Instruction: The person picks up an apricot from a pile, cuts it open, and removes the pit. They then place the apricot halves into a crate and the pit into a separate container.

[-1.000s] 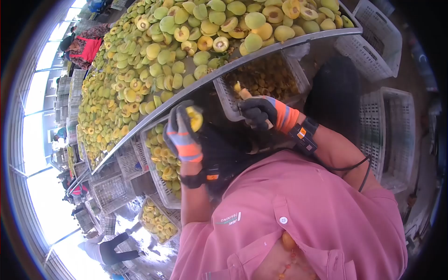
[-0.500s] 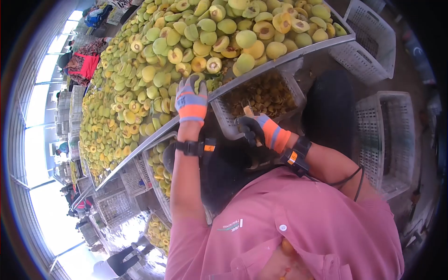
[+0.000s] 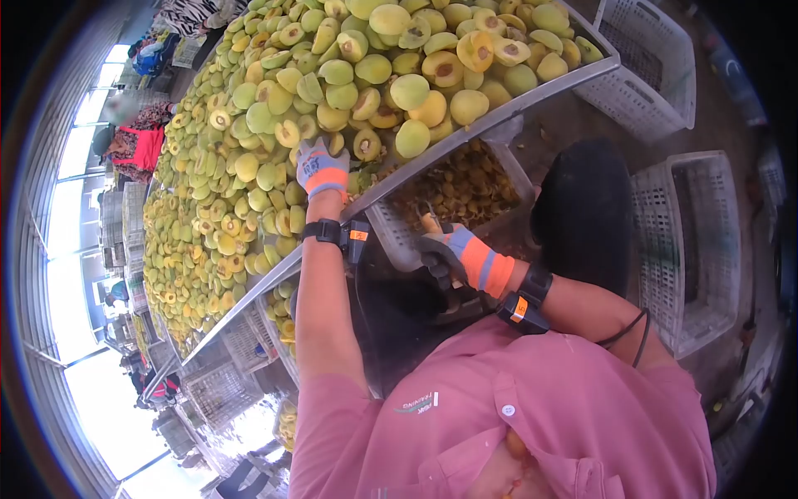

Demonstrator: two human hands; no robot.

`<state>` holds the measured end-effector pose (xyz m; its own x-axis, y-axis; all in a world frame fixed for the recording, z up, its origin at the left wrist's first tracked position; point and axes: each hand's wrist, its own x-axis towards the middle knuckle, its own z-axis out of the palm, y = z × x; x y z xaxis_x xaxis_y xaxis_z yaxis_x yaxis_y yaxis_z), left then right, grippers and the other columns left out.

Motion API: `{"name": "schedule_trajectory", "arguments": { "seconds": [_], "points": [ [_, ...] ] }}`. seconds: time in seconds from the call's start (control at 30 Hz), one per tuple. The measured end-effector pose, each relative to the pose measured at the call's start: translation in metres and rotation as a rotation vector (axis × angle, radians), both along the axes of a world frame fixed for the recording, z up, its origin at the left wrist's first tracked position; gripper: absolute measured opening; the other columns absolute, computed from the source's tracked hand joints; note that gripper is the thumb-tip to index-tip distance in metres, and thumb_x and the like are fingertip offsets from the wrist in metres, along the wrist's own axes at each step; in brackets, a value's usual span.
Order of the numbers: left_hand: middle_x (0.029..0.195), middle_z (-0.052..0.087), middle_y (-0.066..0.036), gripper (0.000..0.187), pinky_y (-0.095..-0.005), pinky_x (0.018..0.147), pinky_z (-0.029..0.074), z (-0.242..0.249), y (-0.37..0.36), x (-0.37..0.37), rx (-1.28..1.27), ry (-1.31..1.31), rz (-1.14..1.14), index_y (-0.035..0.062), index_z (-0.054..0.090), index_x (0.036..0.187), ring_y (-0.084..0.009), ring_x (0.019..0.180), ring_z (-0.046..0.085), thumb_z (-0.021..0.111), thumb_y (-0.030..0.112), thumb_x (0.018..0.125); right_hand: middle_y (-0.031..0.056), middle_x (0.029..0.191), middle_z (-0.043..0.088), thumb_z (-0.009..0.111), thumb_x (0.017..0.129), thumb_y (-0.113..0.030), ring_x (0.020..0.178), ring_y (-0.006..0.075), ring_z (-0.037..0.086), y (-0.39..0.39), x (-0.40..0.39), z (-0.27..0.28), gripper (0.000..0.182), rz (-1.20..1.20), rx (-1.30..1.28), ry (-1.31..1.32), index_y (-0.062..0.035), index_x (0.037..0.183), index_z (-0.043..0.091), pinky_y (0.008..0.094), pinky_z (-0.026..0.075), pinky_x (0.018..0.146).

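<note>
My left hand [image 3: 320, 169], in a grey and orange glove, reaches over the table's metal rim onto a heap of green-yellow peaches [image 3: 247, 167]. Many are halved, some with the stone showing. Its fingers are spread and touch fruit; no peach is clearly gripped. In front of my body, my right hand [image 3: 455, 254], gloved with dark fingers, is closed around a tool with a wooden handle [image 3: 430, 223]. The tool's working end cannot be made out. Just beyond that hand stands a pale plastic crate [image 3: 397, 241] holding brown-yellow peach stones and scraps.
The sloping metal table edge [image 3: 499, 116] runs between me and the heap. White crates [image 3: 686, 249] stand on my right, with another crate [image 3: 640, 100] behind them. More crates [image 3: 218, 378] sit on the left. A person in a red apron [image 3: 143, 151] is across the heap.
My left hand has moved a little left and farther over the heap; the green peach piece seen at its fingers is no longer visible there. My right hand keeps the tool, slightly lower.
</note>
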<state>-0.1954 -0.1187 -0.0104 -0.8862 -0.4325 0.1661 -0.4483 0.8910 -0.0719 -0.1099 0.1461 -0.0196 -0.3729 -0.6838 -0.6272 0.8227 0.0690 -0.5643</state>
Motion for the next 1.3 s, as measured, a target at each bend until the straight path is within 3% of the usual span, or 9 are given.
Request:
{"name": "schedule_trajectory", "arguments": {
  "seconds": [0.27,0.4,0.5,0.63,0.7,0.77,0.87,1.03,1.3],
  "points": [
    [0.124,0.055,-0.015,0.045,-0.0382,0.093,0.047,0.057,0.054,0.081,0.160,0.216,-0.529,0.0164,0.064,0.118,-0.0319,0.114,0.053,0.066,0.008,0.074,0.0042,0.066,0.057,0.048,0.094,-0.025,0.044,0.0175,0.049,0.005,-0.015,0.029,0.021,-0.139,-0.088,0.140,-0.0103,0.096,0.063,0.0323,0.034,0.037],
    [0.130,0.052,-0.015,0.053,-0.0409,0.094,0.046,0.069,0.088,0.122,0.136,0.159,-0.739,0.0174,0.060,0.126,-0.0359,0.109,0.054,0.064,0.006,0.075,0.0010,0.059,0.052,0.061,0.090,-0.033,0.040,0.0119,0.043,0.002,-0.016,0.035,0.025,-0.266,-0.285,0.145,-0.0106,0.078,0.057,0.0270,0.031,0.036],
    [0.133,0.050,-0.016,0.061,-0.0389,0.098,0.044,0.064,0.104,0.138,0.511,0.249,-0.644,0.0141,0.050,0.136,-0.0348,0.117,0.053,0.060,0.005,0.077,-0.0013,0.056,0.049,0.066,0.088,-0.037,0.039,0.0095,0.041,0.003,-0.012,0.040,0.031,-0.183,-0.266,0.175,-0.0099,0.076,0.057,0.0249,0.029,0.036],
    [0.133,0.049,-0.021,0.062,-0.0363,0.099,0.043,0.065,0.115,0.154,1.793,0.616,-0.429,-0.0008,0.036,0.141,-0.0309,0.123,0.049,0.056,0.001,0.083,-0.0029,0.054,0.046,0.067,0.087,-0.040,0.039,0.0082,0.039,0.005,-0.005,0.036,0.034,-0.174,-0.370,0.276,-0.0104,0.074,0.056,0.0242,0.028,0.036],
    [0.122,0.056,-0.020,0.056,-0.0373,0.094,0.046,0.055,0.111,0.158,1.027,0.549,-0.494,-0.0042,0.038,0.137,-0.0314,0.113,0.055,0.057,0.004,0.085,-0.0033,0.054,0.046,0.067,0.087,-0.039,0.039,0.0079,0.038,0.001,-0.003,0.031,0.033,-0.121,-0.400,0.283,-0.0110,0.074,0.056,0.0241,0.028,0.036],
    [0.115,0.060,-0.018,0.051,-0.0376,0.090,0.048,0.008,0.089,0.163,0.741,0.543,-0.458,-0.0053,0.041,0.133,-0.0308,0.106,0.059,0.057,0.007,0.087,-0.0033,0.054,0.046,0.067,0.087,-0.039,0.040,0.0076,0.038,-0.003,-0.003,0.030,0.032,-0.027,-0.398,0.206,-0.0111,0.074,0.057,0.0239,0.027,0.036],
    [0.103,0.064,-0.014,0.038,-0.0343,0.082,0.051,-0.001,0.099,0.153,1.130,0.733,-0.292,-0.0059,0.048,0.121,-0.0255,0.093,0.062,0.057,0.013,0.090,-0.0010,0.060,0.052,0.067,0.087,-0.038,0.047,0.0088,0.045,-0.011,-0.003,0.017,0.032,0.001,-0.222,0.419,-0.0066,0.083,0.061,0.0254,0.036,0.042],
    [0.103,0.063,-0.009,0.036,-0.0294,0.079,0.051,0.020,0.109,0.154,1.561,0.839,0.004,-0.0028,0.052,0.119,-0.0180,0.091,0.062,0.050,0.026,0.098,0.0130,0.080,0.065,0.065,0.082,-0.032,0.075,0.0286,0.062,-0.009,0.002,0.018,0.031,0.009,-0.036,1.013,-0.0063,0.099,0.064,0.0367,0.049,0.068],
    [0.103,0.062,-0.007,0.039,-0.0281,0.077,0.051,0.040,0.127,0.149,1.604,0.748,0.166,-0.0038,0.056,0.118,-0.0155,0.091,0.062,0.045,0.029,0.100,0.0205,0.090,0.065,0.059,0.080,-0.030,0.087,0.0395,0.062,-0.003,0.003,0.030,0.030,0.223,0.211,1.226,-0.0078,0.100,0.063,0.0436,0.050,0.076]
  ]
}}
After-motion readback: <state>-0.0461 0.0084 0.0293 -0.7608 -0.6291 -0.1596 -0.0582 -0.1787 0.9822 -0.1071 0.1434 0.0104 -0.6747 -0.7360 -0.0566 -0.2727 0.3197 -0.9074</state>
